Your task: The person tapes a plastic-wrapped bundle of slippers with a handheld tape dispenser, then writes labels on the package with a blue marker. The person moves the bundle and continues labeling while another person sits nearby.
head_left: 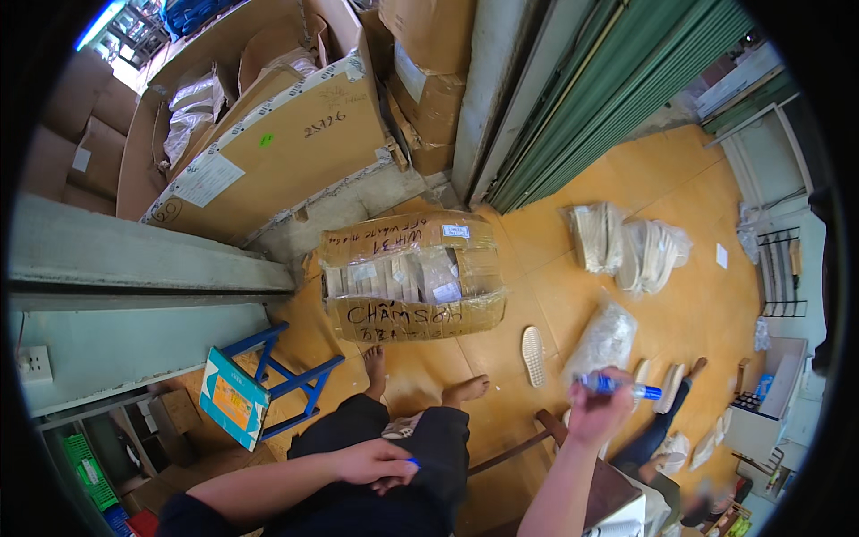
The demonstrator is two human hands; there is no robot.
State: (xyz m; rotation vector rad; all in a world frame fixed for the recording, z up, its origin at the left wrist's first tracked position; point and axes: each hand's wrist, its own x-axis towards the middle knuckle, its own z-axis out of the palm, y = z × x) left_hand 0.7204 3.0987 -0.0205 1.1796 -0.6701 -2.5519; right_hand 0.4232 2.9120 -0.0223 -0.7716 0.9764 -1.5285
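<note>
My right hand [598, 413] is raised over the floor on the right, its fingers closed around a blue marker pen [617, 387] that lies almost level. Near my lap, my left hand [376, 463] is closed, with a small blue cap [412, 463] showing at its fingertips. A pale patterned thing [403, 426] sits between my thighs, partly hidden. Beyond my bare feet stands an open, taped cardboard box [412, 320] with handwriting on its flaps and plastic-wrapped bundles [394, 278] inside. A single pale shoe sole [532, 356] lies right of my foot.
Wrapped bundles of soles [646, 257] and a clear plastic bag [606, 338] lie on the right. Another person's leg [671, 407] extends at lower right. A blue-framed stool [300, 383] stands left, and a large carton [295, 143] at far left. A green folding shutter [591, 98] rises behind.
</note>
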